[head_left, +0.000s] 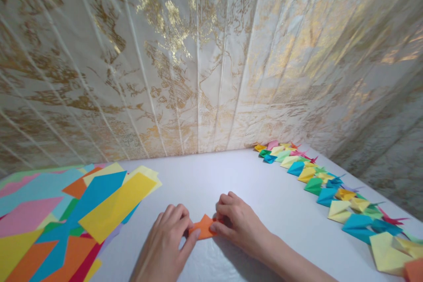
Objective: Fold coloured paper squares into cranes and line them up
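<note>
A small piece of folded orange paper (205, 228) sits low in the middle of the head view, just above or on the white table. One pointed peak of it sticks up between my hands. My left hand (170, 238) pinches its left end, thumb in front and fingers behind. At the opposite end, my right hand (236, 220) grips the paper between thumb and curled fingers. The fingertips hide both ends of the paper.
Loose sheets of coloured paper (117, 207) overlap in a pile on the left. Several folded paper figures (327, 197) stand in rows along the right edge of the white table (205, 180). A patterned gold-and-white curtain (185, 61) hangs behind.
</note>
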The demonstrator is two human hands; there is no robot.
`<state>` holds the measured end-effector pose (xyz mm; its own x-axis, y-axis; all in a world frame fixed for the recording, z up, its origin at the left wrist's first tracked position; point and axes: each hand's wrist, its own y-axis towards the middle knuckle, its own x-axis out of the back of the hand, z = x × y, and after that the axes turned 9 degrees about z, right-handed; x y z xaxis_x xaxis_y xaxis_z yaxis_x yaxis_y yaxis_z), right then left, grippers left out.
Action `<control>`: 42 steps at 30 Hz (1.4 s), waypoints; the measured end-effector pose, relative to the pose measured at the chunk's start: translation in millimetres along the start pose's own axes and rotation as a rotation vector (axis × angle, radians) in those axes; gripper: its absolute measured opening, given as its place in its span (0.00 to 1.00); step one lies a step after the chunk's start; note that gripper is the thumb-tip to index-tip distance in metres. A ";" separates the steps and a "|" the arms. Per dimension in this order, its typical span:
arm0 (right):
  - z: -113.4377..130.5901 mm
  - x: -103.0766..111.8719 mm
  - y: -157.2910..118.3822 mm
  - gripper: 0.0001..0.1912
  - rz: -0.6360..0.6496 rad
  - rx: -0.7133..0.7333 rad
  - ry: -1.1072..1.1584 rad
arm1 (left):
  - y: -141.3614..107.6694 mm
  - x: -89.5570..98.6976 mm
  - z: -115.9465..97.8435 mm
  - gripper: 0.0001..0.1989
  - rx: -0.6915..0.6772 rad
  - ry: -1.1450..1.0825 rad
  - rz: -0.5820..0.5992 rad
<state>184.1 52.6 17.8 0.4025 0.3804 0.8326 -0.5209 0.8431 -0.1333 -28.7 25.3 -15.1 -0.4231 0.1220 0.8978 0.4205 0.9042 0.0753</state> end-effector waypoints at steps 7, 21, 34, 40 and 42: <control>0.3 -5.4 5.0 0.04 0.009 -0.007 -0.139 | 2.9 -1.6 -0.2 0.08 0.015 0.000 -0.062; 1.0 -11.4 7.1 0.05 0.008 -0.007 -0.329 | 4.7 -3.3 -2.2 0.09 0.010 0.075 -0.018; -16.3 -18.2 -1.2 0.12 -0.137 0.700 -0.509 | 6.3 -1.9 -9.9 0.05 0.043 0.019 0.029; -22.0 -14.4 -10.4 0.13 -0.136 0.690 -0.507 | 4.3 2.0 -8.0 0.05 0.022 -0.049 0.064; -27.2 -11.4 -13.4 0.13 -0.133 0.686 -0.471 | 3.1 2.9 -6.3 0.08 0.018 -0.063 0.080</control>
<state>207.0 47.3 -4.5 0.2162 -0.0320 0.9758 -0.8948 0.3935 0.2112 -23.6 25.8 -9.5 -0.4381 0.2191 0.8718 0.4411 0.8975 -0.0039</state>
